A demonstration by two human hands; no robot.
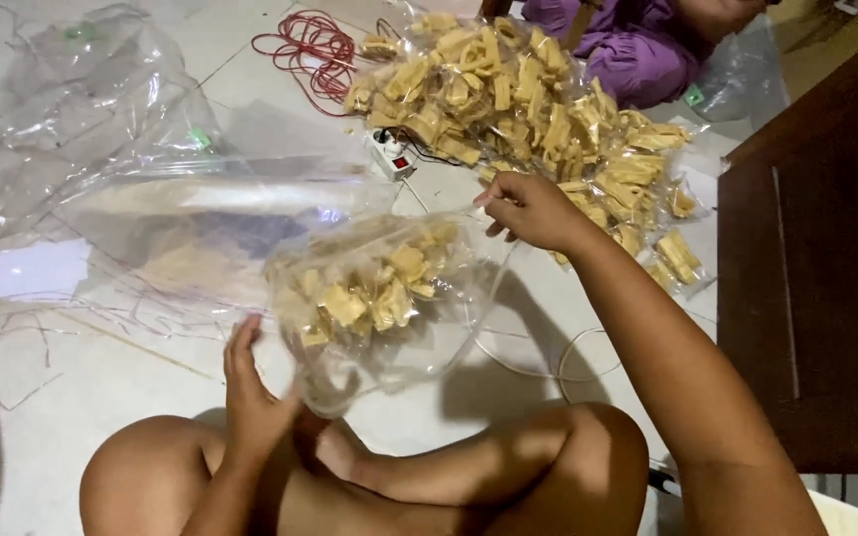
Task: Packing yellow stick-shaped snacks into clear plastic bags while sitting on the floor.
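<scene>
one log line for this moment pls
left hand: supports bag bottom | right hand: pinches bag top | clear bag of yellow snack pieces: held above floor | packed snack pile: behind

Pale tiled floor, dark wooden furniture at right, soft indoor light
</scene>
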